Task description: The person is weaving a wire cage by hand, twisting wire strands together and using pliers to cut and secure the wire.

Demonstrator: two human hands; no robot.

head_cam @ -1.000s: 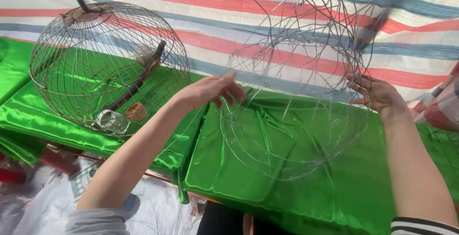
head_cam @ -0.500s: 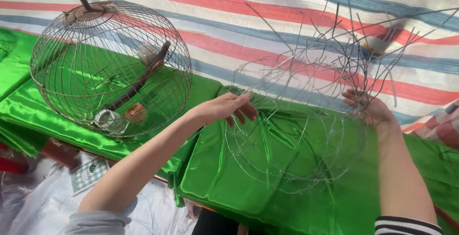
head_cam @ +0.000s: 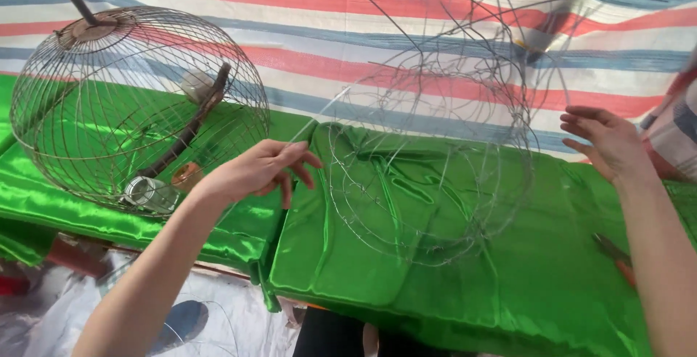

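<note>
The unfinished wire cage frame (head_cam: 428,161) lies on the green satin cloth (head_cam: 508,284) covering the counter, just right of centre, w/ the finished round wire cage (head_cam: 138,107) well apart at left. Left hand (head_cam: 254,172) is at the frame's near-left rim, fingers curled in a loose pinch; looks like it has one thin wire, but the strands are too fine to be sure. Right hand (head_cam: 610,143) hovers open, fingers spread, just beside the frame's right side, holding nothing.

Frame probably very light, springy, easily bent out of shape; loose wire ends at top could poke or snag the cloth. Best grip: the ring hoops, not the free strands. Its open ring faces the camera; long axis runs from the near rim up to the splayed ends by the striped tarp (head_cam: 348,9).
</note>
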